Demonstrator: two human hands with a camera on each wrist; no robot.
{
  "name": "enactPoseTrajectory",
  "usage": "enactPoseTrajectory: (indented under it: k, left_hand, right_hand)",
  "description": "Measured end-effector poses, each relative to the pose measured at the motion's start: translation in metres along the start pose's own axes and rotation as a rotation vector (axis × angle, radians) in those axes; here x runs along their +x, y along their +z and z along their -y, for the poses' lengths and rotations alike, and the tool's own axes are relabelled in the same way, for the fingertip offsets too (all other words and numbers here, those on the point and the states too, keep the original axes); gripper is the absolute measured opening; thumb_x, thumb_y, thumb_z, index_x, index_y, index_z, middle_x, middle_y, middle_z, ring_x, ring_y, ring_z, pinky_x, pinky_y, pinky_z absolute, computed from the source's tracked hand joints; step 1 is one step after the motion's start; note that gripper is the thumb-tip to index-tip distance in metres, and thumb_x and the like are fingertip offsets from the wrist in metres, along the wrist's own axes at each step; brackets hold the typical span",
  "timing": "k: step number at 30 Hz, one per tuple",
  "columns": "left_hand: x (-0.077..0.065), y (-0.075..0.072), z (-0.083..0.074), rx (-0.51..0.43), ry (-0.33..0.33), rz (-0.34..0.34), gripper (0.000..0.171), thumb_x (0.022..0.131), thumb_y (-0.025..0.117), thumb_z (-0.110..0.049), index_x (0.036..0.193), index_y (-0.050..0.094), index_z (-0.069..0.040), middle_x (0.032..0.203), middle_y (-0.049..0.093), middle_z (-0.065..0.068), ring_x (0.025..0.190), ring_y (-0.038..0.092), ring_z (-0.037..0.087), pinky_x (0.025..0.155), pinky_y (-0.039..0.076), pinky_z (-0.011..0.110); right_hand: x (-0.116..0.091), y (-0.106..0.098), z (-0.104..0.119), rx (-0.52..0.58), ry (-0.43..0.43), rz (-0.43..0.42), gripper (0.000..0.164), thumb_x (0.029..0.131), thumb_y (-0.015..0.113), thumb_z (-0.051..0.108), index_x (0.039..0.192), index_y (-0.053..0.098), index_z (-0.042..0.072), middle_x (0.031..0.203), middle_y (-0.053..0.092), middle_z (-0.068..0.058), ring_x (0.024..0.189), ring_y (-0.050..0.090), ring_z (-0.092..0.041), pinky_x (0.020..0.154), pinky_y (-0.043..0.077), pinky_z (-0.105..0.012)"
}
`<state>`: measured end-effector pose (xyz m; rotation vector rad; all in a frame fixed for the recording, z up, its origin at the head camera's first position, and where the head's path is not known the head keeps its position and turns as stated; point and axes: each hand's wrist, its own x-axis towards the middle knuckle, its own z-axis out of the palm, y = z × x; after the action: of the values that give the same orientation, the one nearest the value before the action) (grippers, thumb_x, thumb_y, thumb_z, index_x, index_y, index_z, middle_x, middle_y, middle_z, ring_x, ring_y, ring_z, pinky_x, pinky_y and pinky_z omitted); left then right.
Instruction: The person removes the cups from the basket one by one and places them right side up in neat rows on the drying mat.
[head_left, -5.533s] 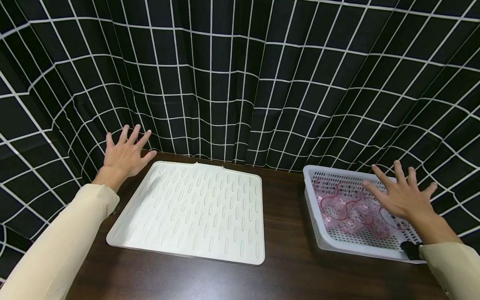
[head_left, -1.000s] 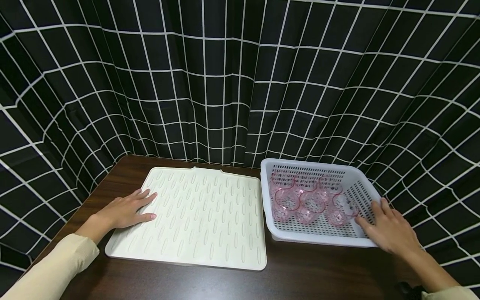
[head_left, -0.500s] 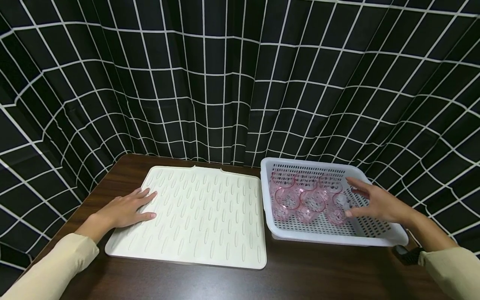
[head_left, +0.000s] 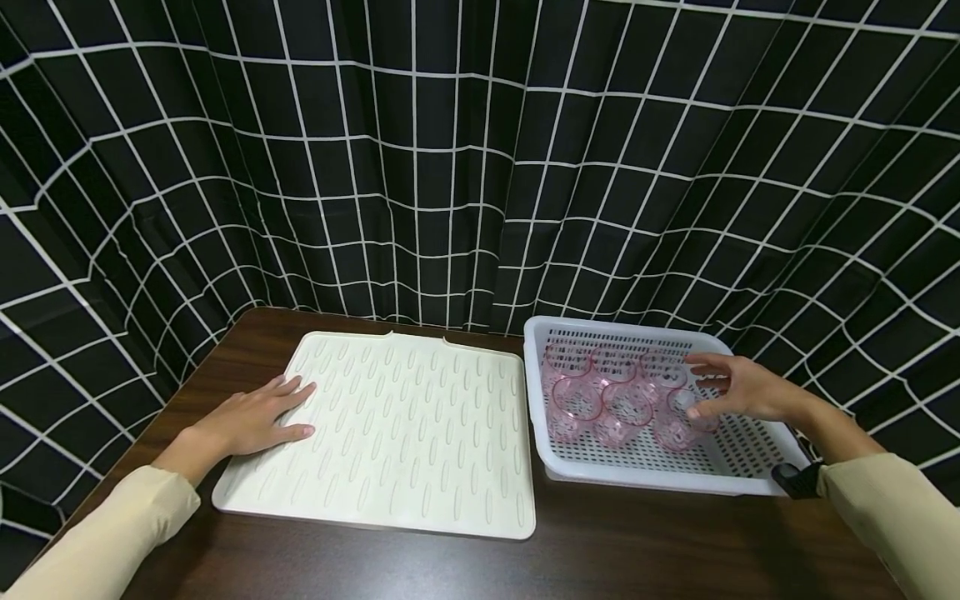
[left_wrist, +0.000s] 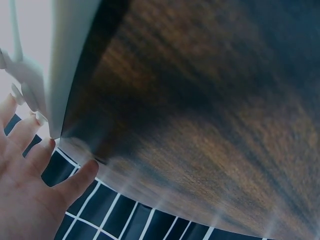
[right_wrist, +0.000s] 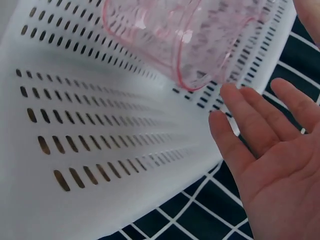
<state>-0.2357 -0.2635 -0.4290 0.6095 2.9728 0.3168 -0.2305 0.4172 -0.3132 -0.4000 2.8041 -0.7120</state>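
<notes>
Pink cups (head_left: 628, 410), room toward basket's right edge (head_left: 797, 448), hands (head_left: 258, 421) (head_left: 738, 390) relaxed, right one's contact unclear

Over the feed I see a black curtain (head_left: 450, 167), ruled with white grid lines, hanging in folds beyond both the left hand (head_left: 258, 421) and the right hand (head_left: 750, 390). It wraps round on the outer side of each, and I can pick out a vertical break in its grid between the two. Beneath them I have a dark brown tabletop (head_left: 637, 542) with streaked wood grain, its far left corner (head_left: 258, 317) ahead of the left hand. A pale, cool glare (head_left: 435, 575) lies on the wood between the hands, nearer the head camera than either.
</notes>
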Motion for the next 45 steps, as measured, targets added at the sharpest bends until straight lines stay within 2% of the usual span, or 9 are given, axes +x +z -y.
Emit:
enactPoseTrajectory:
  k: [6, 16, 26, 32, 38, 42, 45]
  left_hand:
    - [0.001, 0.001, 0.001, 0.0, -0.006, 0.003, 0.083, 0.091, 0.054, -0.066, 0.151, 0.043, -0.01, 0.154, 0.038, 0.025, 0.142, 0.029, 0.05, 0.099, 0.03, 0.076]
    - [0.001, 0.001, 0.002, -0.004, -0.005, -0.008, 0.083, 0.091, 0.055, -0.066, 0.151, 0.043, -0.009, 0.154, 0.037, 0.026, 0.141, 0.029, 0.051, 0.098, 0.03, 0.076]
    - [0.001, 0.001, 0.001, 0.0, 0.005, -0.012, 0.083, 0.091, 0.055, -0.065, 0.151, 0.043, -0.009, 0.153, 0.037, 0.026, 0.141, 0.03, 0.051, 0.098, 0.031, 0.075]
    - [0.0, 0.0, 0.001, -0.003, 0.002, -0.012, 0.082, 0.092, 0.055, -0.065, 0.151, 0.044, -0.009, 0.154, 0.038, 0.025, 0.141, 0.03, 0.05, 0.098, 0.031, 0.076]
    - [0.0, 0.001, 0.002, -0.007, 0.002, -0.011, 0.083, 0.091, 0.054, -0.067, 0.151, 0.044, -0.01, 0.154, 0.038, 0.025, 0.141, 0.03, 0.05, 0.097, 0.031, 0.075]
    - [0.0, 0.001, 0.002, -0.006, 0.001, -0.014, 0.082, 0.091, 0.054, -0.066, 0.151, 0.044, -0.011, 0.154, 0.038, 0.025, 0.141, 0.03, 0.05, 0.098, 0.031, 0.075]
    - [-0.001, 0.0, 0.001, -0.006, 0.004, -0.018, 0.082, 0.092, 0.055, -0.065, 0.15, 0.044, -0.01, 0.153, 0.038, 0.025, 0.141, 0.031, 0.051, 0.097, 0.032, 0.075]
  right_hand:
    - [0.003, 0.002, -0.011, 0.013, 0.017, 0.028, 0.085, 0.083, 0.083, 0.021, 0.143, 0.035, -0.015, 0.137, 0.045, -0.041, 0.121, 0.051, -0.056, 0.092, 0.048, -0.061]
    - [0.005, 0.006, -0.017, 0.025, 0.028, 0.1, 0.081, 0.081, 0.085, 0.021, 0.138, 0.041, -0.017, 0.132, 0.051, -0.038, 0.121, 0.051, -0.055, 0.095, 0.047, -0.061]
    - [0.006, 0.009, -0.014, -0.113, 0.081, 0.116, 0.086, 0.072, 0.09, 0.025, 0.133, 0.046, -0.019, 0.128, 0.053, -0.037, 0.116, 0.053, -0.054, 0.095, 0.044, -0.064]
    - [0.007, 0.011, -0.009, -0.167, 0.089, 0.108, 0.086, 0.071, 0.09, 0.027, 0.132, 0.049, -0.018, 0.126, 0.055, -0.036, 0.114, 0.055, -0.052, 0.091, 0.047, -0.063]
    - [0.003, 0.005, 0.001, -0.222, 0.049, 0.058, 0.083, 0.073, 0.088, 0.034, 0.13, 0.054, -0.015, 0.121, 0.061, -0.032, 0.108, 0.06, -0.047, 0.087, 0.051, -0.06]
    - [-0.001, -0.001, 0.012, -0.24, 0.026, -0.028, 0.08, 0.077, 0.085, 0.036, 0.13, 0.055, -0.015, 0.118, 0.064, -0.028, 0.105, 0.063, -0.042, 0.084, 0.053, -0.057]
    - [-0.004, -0.004, 0.02, -0.251, -0.008, -0.101, 0.075, 0.08, 0.082, 0.034, 0.129, 0.054, -0.016, 0.117, 0.064, -0.03, 0.1, 0.064, -0.039, 0.08, 0.054, -0.056]
